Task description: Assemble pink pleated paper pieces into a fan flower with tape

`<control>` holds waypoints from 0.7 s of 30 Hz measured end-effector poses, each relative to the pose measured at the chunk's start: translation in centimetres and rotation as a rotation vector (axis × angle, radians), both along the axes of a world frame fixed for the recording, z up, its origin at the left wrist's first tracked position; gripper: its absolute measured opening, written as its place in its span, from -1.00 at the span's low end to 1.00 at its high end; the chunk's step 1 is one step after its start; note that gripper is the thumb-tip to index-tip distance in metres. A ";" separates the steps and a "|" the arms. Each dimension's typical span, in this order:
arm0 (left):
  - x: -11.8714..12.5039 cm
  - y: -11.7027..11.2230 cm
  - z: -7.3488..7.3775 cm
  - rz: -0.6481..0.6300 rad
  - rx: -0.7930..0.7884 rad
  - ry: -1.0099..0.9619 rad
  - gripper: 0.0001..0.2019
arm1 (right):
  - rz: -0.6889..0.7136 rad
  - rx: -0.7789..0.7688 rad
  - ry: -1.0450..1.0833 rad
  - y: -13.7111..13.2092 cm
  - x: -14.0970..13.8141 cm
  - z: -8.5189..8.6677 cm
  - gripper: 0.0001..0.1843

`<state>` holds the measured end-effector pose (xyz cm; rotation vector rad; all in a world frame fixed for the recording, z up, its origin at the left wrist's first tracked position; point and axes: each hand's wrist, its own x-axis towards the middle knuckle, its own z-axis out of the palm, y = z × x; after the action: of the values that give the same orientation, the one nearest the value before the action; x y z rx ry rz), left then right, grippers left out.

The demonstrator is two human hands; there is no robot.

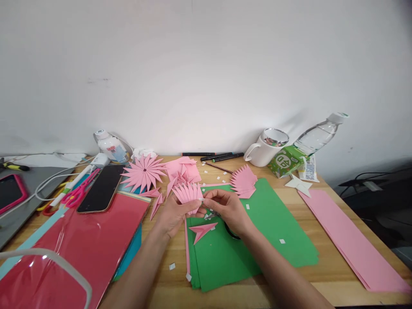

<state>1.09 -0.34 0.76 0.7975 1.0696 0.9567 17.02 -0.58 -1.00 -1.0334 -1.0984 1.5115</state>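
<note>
My left hand [175, 212] holds a pink folded-paper fan [187, 193] made of several pointed pleats, its thumb lying across the front. At the fan's right edge, my right hand [225, 206] pinches with thumb and finger; a tiny white bit shows there, too small to name. Below the hands, a loose pink folded piece [202, 231] lies on a stack of green paper [254, 240]. Partly hidden behind my right hand is a black ring-shaped handle [231, 231]. A second pink fan [244, 181] rests at the green stack's far edge.
A pink paper pinwheel [144, 171] and loose folded pieces lie left of centre. Beyond them are a phone [102, 189], pink scissors [80, 189] and a red sheet pack [80, 249]. Rightward stand a white mug [265, 148], a green box [285, 162], a tilted bottle [318, 135] and pink strips [350, 240].
</note>
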 end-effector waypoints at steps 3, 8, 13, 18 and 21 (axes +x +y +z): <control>0.1 0.1 -0.3 0.025 0.074 0.053 -0.63 | -0.007 0.037 -0.034 -0.1 -0.2 0.3 -0.71; 0.2 0.1 -0.2 0.020 0.153 0.192 -0.66 | 0.011 0.078 -0.066 -0.1 -0.3 0.3 -0.71; 0.5 -0.1 0.3 0.106 0.177 0.295 -0.73 | 0.023 0.094 -0.069 -0.1 -0.4 0.0 -0.72; 0.6 0.0 0.2 0.143 0.296 0.413 -0.87 | 0.054 0.063 -0.044 -0.2 -0.5 0.0 -0.68; 0.6 0.0 -0.3 0.187 0.368 0.467 -0.92 | 0.035 0.033 -0.041 -0.2 -0.5 0.0 -0.64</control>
<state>1.68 -0.30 0.46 1.2836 1.4079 1.1779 16.48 -0.83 -0.98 -1.0312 -1.1719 1.5006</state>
